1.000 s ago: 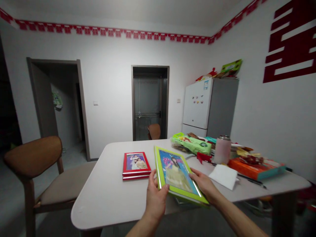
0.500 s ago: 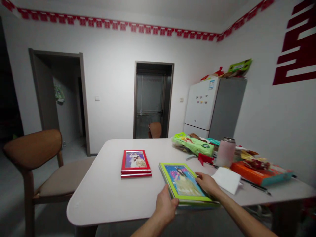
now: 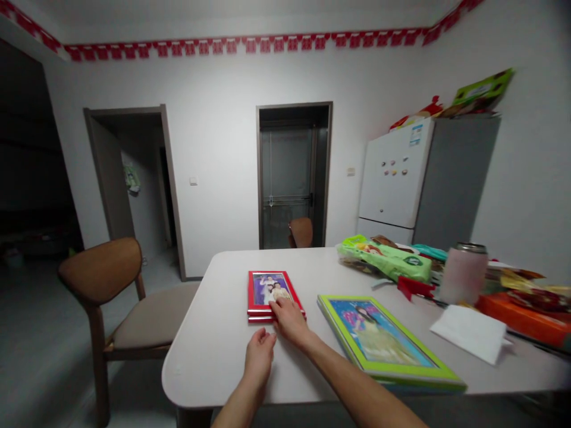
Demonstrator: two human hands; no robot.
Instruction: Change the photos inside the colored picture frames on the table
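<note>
Two red photo frames (image 3: 256,310) lie stacked on the white table, the upper one showing a picture of several people. My right hand (image 3: 289,322) is on the stack's front right corner, fingertips over the upper frame's border and the rest of its grip partly hidden. Just short of the stack's front edge is my left hand (image 3: 259,355), holding nothing, its fingers loosely curled and slightly apart. To the right lies a stack of larger photo frames, the top one lime green (image 3: 397,373) around a picture of a person in a pale yellow dress.
On the table's right side are a green snack packet (image 3: 392,261), a pink can-shaped cup (image 3: 464,274), a folded white paper (image 3: 470,333) and an orange box (image 3: 521,318). A wooden chair (image 3: 100,270) stands at the left. Behind the table is a fridge (image 3: 392,178).
Both hands have left the green frame and moved left to the red frames. The right hand now touches the red stack. The view has turned slightly left.
</note>
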